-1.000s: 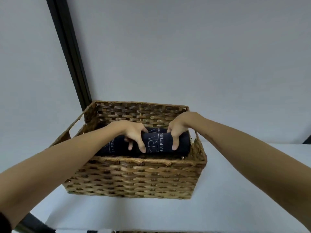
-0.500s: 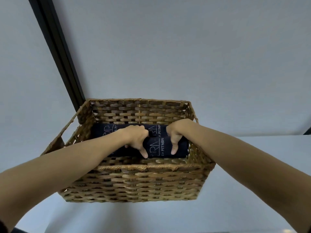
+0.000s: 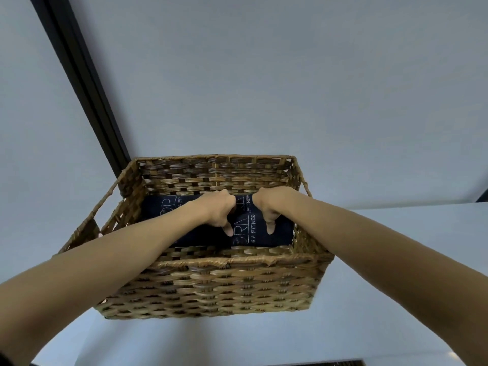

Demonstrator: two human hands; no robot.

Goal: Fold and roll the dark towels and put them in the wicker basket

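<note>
A rectangular wicker basket (image 3: 211, 283) stands on the white table. Inside it lie two rolled dark towels with pale lettering: one at the back (image 3: 165, 206), one in front (image 3: 253, 233). Both my hands reach down into the basket. My left hand (image 3: 217, 211) grips the front roll near its middle, fingers curled behind it and thumb pointing down over its front. My right hand (image 3: 269, 207) grips the same roll further right in the same way. The basket floor under the rolls is hidden.
A plain pale wall rises behind the basket. A black vertical frame (image 3: 79, 83) runs down to the basket's back left corner. The white table (image 3: 396, 233) extends to the right and toward me. A woven edge (image 3: 335, 363) shows at the bottom.
The rolled towel has gone lower into the basket with both hands, settling in front of the back roll. The view has tipped further over the basket.
</note>
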